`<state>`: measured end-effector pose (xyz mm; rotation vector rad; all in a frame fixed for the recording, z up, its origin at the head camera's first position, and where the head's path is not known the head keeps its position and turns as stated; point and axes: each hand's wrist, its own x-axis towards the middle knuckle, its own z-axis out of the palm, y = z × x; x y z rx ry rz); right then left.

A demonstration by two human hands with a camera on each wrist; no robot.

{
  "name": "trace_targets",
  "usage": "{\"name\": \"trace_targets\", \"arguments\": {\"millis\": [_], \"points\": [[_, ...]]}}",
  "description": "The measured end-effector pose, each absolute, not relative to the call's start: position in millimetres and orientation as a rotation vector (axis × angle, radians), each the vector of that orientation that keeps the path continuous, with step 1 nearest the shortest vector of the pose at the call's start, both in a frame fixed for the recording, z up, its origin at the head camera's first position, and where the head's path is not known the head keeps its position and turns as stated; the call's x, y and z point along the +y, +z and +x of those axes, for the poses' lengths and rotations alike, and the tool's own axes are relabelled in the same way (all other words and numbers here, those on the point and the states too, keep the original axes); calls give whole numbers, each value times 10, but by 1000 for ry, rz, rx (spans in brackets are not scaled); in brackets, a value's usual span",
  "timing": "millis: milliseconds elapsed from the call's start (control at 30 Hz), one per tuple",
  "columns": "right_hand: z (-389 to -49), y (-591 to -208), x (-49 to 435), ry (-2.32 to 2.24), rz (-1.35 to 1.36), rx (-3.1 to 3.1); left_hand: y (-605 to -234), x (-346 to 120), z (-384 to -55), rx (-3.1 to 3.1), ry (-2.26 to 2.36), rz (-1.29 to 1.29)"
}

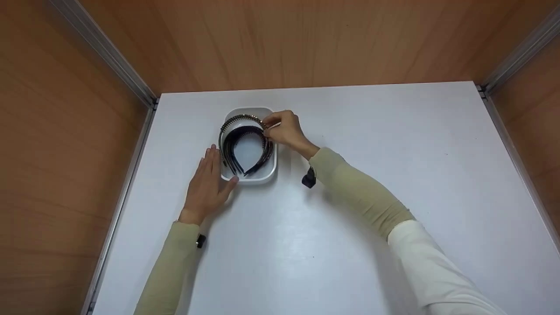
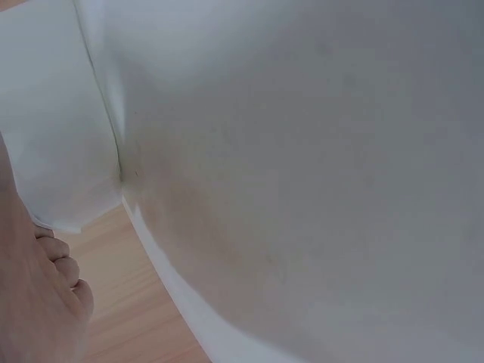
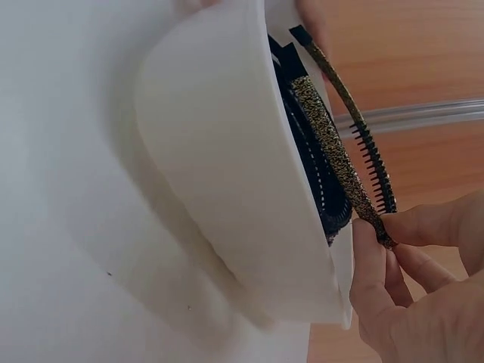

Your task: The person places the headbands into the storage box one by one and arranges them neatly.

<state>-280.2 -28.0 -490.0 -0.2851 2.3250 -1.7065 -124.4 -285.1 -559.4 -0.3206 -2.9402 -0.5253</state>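
My right hand (image 1: 285,128) pinches a black-and-gold glittery headband (image 3: 333,140) between thumb and fingers at the right side of a white plastic tub (image 1: 274,168). Small black comb teeth line the inside of this headband, and its ends point toward the tub's near side. Below it, several dark headbands (image 1: 230,146) lie nested in the tub. Flat along the tub's left side rests my left hand (image 1: 203,188), fingers straight and thumb at the near left corner. In the left wrist view, part of the left hand (image 2: 41,295) shows at the edge.
The tub stands on a white table (image 1: 350,240), toward its back left. Wood-grain panels (image 1: 280,43) rise behind and at both sides, with metal frame posts (image 1: 116,57) at the corners. A small black device (image 1: 309,178) hangs at the right wrist.
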Motion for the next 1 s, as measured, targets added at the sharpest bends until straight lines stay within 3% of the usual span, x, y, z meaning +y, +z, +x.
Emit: {"name": "trace_targets", "arguments": {"millis": [1000], "points": [[-2760, -4955, -276, -1679, -298, 2343, -5601, -2853, -1241, -2927, -508, -315]]}}
